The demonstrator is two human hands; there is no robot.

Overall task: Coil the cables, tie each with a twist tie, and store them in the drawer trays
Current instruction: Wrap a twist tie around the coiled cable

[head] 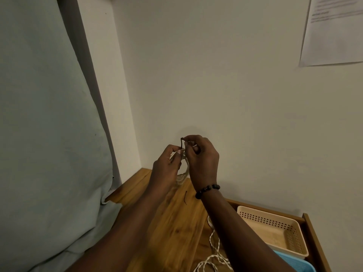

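Note:
Both hands are raised in front of the wall, above the wooden top (170, 222). My left hand (169, 165) grips a coiled white braided cable (184, 173), whose loops hang down between the hands. My right hand (202, 160) pinches a dark twist tie (182, 143) that stands up from the top of the coil. A second dark twist tie (185, 197) lies on the wood below. Another white braided cable (212, 250) lies loose on the wood, partly hidden by my right forearm.
A beige perforated tray (275, 230) and a blue tray (294, 264) sit in the open wooden drawer (314, 236) at the lower right. A pale green curtain (49, 134) hangs at the left. A printed sheet (334, 30) is stuck on the wall.

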